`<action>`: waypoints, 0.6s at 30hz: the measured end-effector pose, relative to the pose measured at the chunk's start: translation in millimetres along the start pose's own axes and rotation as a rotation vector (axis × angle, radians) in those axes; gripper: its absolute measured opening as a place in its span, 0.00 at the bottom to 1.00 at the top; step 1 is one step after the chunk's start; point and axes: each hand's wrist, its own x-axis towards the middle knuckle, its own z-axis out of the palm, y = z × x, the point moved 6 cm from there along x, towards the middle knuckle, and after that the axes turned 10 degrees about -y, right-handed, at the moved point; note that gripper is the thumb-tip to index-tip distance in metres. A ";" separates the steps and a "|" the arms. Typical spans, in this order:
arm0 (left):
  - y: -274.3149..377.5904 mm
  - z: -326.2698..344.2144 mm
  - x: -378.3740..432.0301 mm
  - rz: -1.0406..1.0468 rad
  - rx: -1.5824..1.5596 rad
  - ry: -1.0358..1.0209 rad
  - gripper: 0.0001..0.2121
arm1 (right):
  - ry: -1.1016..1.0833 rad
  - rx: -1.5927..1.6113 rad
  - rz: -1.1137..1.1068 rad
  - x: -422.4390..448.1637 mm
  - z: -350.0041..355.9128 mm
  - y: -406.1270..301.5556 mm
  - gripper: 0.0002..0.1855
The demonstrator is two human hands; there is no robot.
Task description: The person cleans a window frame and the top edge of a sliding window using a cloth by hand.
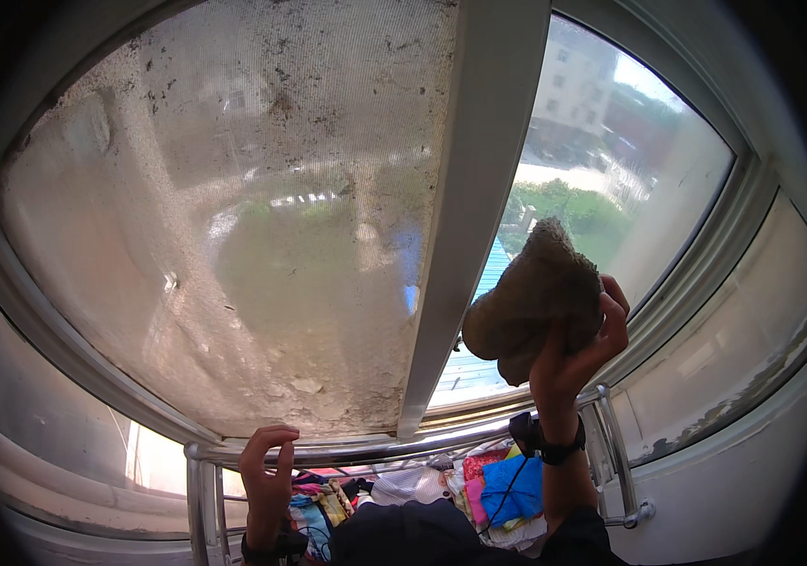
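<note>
A bunched grey-brown cloth [538, 304] with a fuzzy edge is gripped in my right hand [573, 361], raised in front of the right window pane [587, 141]. I cannot tell whether the cloth touches the glass. My left hand [267, 460] is empty, its fingers curled and apart, beside the top metal rail [375, 451] at the lower left. Ahead of it is the left window panel [290, 283], covered by a mesh with dark specks and patches of dirt. A broad upright window frame bar [471, 177] divides the two sides.
Folded clothes and fabrics [509, 488] in several colours lie low behind the railing. The railing's right end post [619, 453] meets the white wall [729, 481]. A strap with a dark device [548, 439] sits on my right wrist, with a cable hanging down.
</note>
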 end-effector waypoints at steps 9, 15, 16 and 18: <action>126.8 -20.6 43.2 0.392 0.369 -0.023 0.18 | 0.180 -0.148 -0.205 127.8 4.5 -19.2 0.27; 288.6 4.2 124.7 0.901 0.632 -0.037 0.26 | 0.214 -0.186 -0.252 185.6 -1.8 -39.2 0.31; 314.7 5.2 137.4 0.968 0.698 -0.003 0.28 | 0.217 -0.176 -0.264 196.1 1.5 -45.6 0.30; 348.3 20.7 171.3 1.076 0.720 0.104 0.34 | 0.208 -0.181 -0.277 211.3 -0.3 -53.9 0.31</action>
